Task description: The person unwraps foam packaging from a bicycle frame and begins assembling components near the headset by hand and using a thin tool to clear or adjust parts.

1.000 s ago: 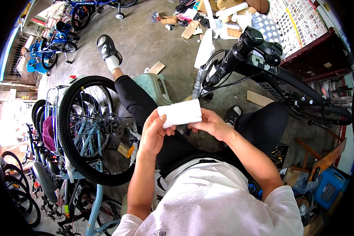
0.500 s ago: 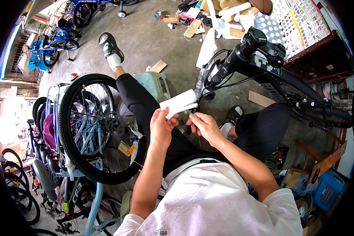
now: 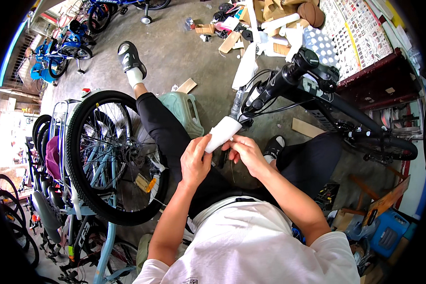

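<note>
A rolled piece of white wrap that looks like packing foam (image 3: 224,132) is held over my lap. My left hand (image 3: 195,160) closes on its lower left end, thumb and fingers pressed to it. My right hand (image 3: 247,154) is closed in a pinch at the roll's lower right edge. What lies between its fingertips is hidden, though a thin strand (image 3: 233,171) hangs down below them. Just beyond the roll, a black bicycle frame and fork (image 3: 262,97) lean in from the right with loose cables. A clear plastic-wrapped part (image 3: 236,102) stands beside the fork.
A bicycle wheel (image 3: 73,156) stands close on my left, with more bicycles behind it. A pale green plastic stool (image 3: 187,113) is by my left leg. Cardboard and packing scraps (image 3: 270,38) lie ahead. A blue case (image 3: 388,232) sits at the lower right.
The white wrap has come down and toward the right hand; its separate flap now shows as one rounded roll. My left hand has turned over it, and the view has shifted slightly.
</note>
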